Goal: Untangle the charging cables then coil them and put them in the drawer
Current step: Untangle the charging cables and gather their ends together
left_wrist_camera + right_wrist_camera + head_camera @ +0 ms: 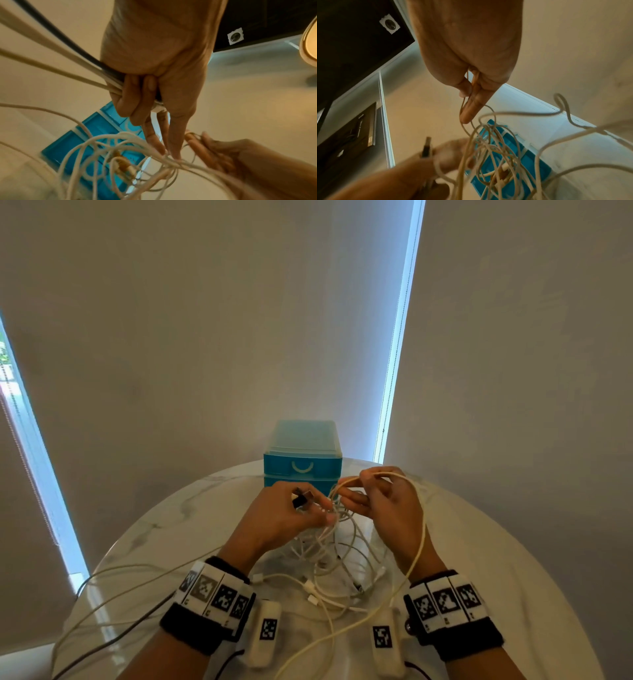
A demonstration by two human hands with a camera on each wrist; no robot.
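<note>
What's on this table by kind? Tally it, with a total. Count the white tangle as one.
Blue drawer unit: 1
White cable tangle: 1
Dark cable: 1
Total: 3

The left hand grips a bundle of pale cables and one black cable, index finger and thumb reaching into the tangle of white cables. Behind the tangle stands the blue drawer unit. Right of it, the right hand pinches a strand.
</note>
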